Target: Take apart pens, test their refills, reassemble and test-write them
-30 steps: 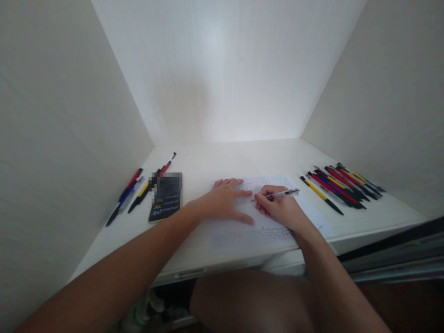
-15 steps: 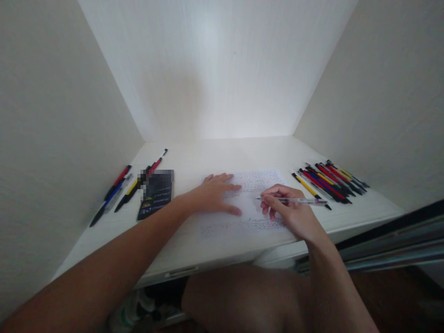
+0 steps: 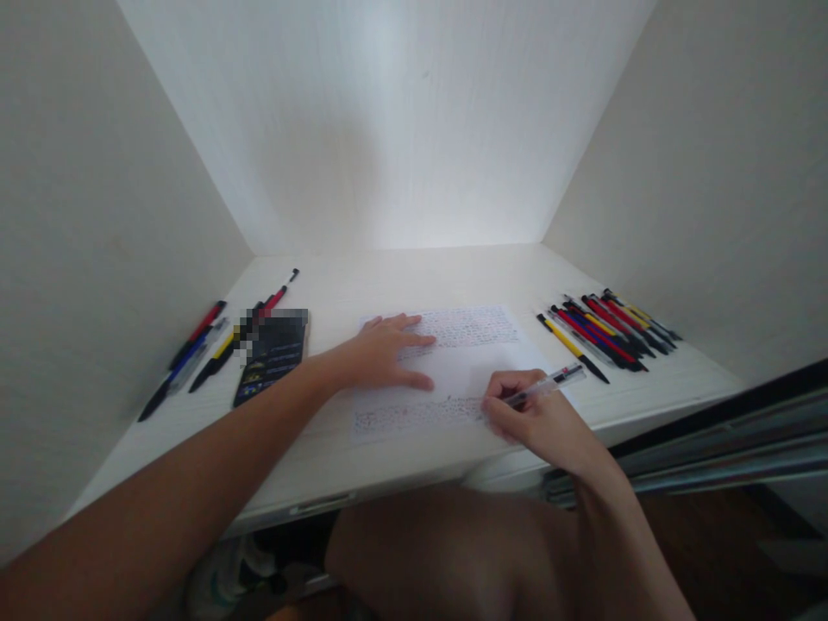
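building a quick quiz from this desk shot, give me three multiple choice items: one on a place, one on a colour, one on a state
1. Where is the big group of pens?
A. on the desk's right side
B. on the sheet
C. under the desk

2. What colour is the pen in the right hand?
A. solid green
B. clear with a dark and red end
C. orange

3. How is the left hand?
A. flat on the sheet of paper
B. gripping a pen
C. off the desk

Answers: 1 A, they lie right of the sheet. 2 B, its barrel is see-through. 3 A, palm down, fingers spread.
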The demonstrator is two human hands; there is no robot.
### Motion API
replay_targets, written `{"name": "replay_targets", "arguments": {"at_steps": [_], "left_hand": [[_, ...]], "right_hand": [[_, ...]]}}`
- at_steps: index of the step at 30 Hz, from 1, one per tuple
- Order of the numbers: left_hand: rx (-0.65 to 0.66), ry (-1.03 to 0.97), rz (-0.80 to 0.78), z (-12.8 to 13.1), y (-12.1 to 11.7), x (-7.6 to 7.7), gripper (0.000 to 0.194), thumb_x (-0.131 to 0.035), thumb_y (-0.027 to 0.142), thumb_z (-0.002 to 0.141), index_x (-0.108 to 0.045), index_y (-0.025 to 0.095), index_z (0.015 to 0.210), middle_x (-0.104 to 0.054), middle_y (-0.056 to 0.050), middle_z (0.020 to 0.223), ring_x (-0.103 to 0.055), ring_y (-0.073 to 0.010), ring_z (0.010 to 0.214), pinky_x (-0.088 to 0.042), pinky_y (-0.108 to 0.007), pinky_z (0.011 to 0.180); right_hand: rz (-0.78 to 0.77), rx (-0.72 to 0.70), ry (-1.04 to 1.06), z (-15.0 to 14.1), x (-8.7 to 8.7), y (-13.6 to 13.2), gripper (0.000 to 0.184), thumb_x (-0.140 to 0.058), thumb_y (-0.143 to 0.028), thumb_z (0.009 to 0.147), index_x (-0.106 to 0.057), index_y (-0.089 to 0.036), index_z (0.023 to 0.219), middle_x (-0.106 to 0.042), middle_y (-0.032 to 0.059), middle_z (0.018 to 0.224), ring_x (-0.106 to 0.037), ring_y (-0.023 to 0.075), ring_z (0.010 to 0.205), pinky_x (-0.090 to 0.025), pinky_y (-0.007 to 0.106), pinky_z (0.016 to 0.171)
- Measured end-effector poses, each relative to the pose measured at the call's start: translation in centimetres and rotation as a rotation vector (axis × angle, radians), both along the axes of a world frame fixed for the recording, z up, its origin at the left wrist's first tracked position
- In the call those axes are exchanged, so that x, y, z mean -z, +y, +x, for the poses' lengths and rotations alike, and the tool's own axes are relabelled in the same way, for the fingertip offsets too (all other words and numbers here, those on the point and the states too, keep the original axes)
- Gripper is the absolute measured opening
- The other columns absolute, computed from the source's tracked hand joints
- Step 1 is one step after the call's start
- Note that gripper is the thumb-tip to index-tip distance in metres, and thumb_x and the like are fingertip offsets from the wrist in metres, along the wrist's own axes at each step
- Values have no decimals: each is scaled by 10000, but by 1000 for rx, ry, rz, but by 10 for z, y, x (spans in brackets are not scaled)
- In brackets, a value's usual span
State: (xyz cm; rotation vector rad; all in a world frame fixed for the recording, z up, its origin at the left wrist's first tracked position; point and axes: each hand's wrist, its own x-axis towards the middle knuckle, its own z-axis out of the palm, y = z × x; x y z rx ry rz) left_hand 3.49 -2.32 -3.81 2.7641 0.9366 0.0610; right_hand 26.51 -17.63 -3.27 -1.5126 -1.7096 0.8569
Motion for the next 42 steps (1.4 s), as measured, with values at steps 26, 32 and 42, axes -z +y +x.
{"name": "replay_targets", "arguments": {"at_steps": [26,32,42], "left_hand": [[11,10,17,-2,9,11,877,-498,860,728,-433,380,1460,-208,-52,1625,-205,-358,1473,-123,-547,1183],[71,-10,34,-2,12,13,833,-476,836,771,-420,381,1466,-244,-51,1613,-207,-345,1476,-134,-546,1179],[32,-13,20,-2,5,8,867,-474,863,742,-444,369,1454,-243,-76,1610,-209,-351,1475,-144,-561,1173]], "right_hand": [[493,344,405,1,5,13,264,-477,-379,950,-581,-228,761,-589,39,764,-574,178,767,-466,328,768],[625,643,477,33,5,13,513,-224,-695,941,-451,-258,800,-281,-41,609,-333,163,528,-402,316,599],[544,607,-180,51,0,-3,533,-316,-695,931,-350,-249,642,-394,1,630,-407,195,636,-307,326,608]]}}
